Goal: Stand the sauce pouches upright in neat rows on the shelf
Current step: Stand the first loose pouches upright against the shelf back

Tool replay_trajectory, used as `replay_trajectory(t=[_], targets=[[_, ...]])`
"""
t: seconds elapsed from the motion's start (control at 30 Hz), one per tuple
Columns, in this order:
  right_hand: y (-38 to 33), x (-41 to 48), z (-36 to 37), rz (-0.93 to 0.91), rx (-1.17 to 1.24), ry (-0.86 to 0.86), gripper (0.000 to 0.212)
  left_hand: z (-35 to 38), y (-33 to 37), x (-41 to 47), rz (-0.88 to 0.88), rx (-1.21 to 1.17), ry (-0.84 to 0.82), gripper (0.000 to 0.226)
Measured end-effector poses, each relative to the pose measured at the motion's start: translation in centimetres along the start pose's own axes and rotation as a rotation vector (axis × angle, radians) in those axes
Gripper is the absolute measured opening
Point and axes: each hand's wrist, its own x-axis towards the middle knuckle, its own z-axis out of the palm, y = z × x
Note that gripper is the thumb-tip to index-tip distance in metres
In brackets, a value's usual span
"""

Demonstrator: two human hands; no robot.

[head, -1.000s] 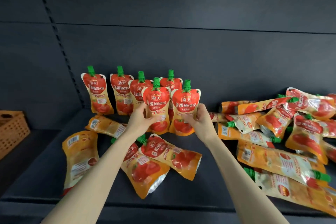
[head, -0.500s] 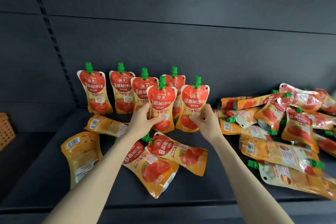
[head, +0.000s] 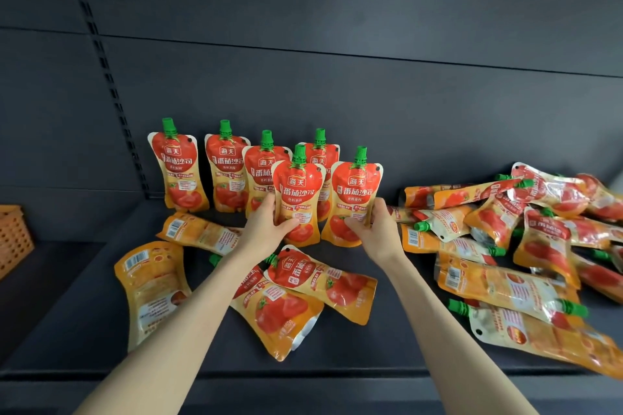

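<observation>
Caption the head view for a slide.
Left hand holds left pouch, right hand holds right pouch, upright before the back row.

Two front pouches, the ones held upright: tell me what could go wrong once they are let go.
1. The left hand and right hand each grip a soft pouch; the left pouch and right pouch may slump or tip forward when released.
2. The left pouch stands close before the back row; a nudge could topple those.
3. Loose pouches lie flat just in front, so a falling pouch would land on them.
</observation>
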Motion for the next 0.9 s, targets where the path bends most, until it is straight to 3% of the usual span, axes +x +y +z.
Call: replay_trajectory(t=[0.2, 0.43, 0.57, 0.8, 0.9], targets=[[-0.9, -2.4, -1.2, 0.014, -0.036, 0.046, 0.051, -0.6, 0.6, -1.8, -0.011, 0.059, 0.134, 0.051], [-1.0, -6.2, -1.3, -0.089, -0.077, -0.018, 0.015, -2.3, 0.1, -6.7, 0.095, 0.124, 0.187, 0.017], [-2.5, -7.7, 0.5, -0.143, -0.058, -0.124, 0.013, -4.3, -0.5, -9.0, 0.125, 0.149, 0.249, 0.009], [-6.4, -7.4, 6.7, -0.320, -0.164, -0.244, 0.015, -10.1, -3.1, -10.0, 0.054, 0.184, 0.360, 0.013], [-7.6, -6.8, 9.8, -0.352, -0.206, -0.303, 0.018, -12.2, -5.4, -9.7, -0.005, 0.277, 0.298, 0.023]])
